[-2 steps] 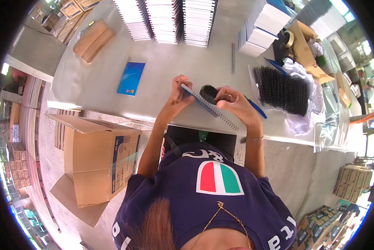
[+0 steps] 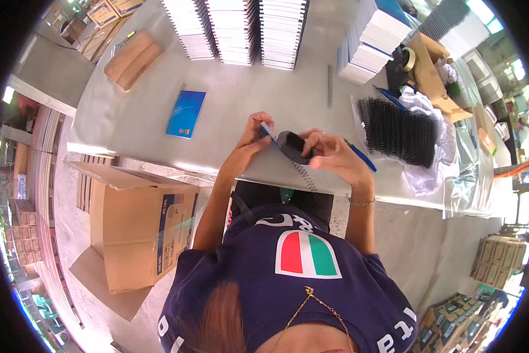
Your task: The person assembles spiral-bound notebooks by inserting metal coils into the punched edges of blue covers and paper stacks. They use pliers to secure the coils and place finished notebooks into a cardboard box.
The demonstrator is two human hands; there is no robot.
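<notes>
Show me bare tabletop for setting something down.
Free: between the blue spiral notebook and the left hand, and between the notebook stacks and the loose spiral coil. Crowded: the right end, with black binding coils and an open cardboard box.

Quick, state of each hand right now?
Left hand: closed, holding a notebook seen edge-on.
Right hand: closed, holding a black ring-shaped object.

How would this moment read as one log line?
left hand: holds thin notebook | right hand: holds dark round object | wire coil: extends toward person | blue notebook: on table
</notes>
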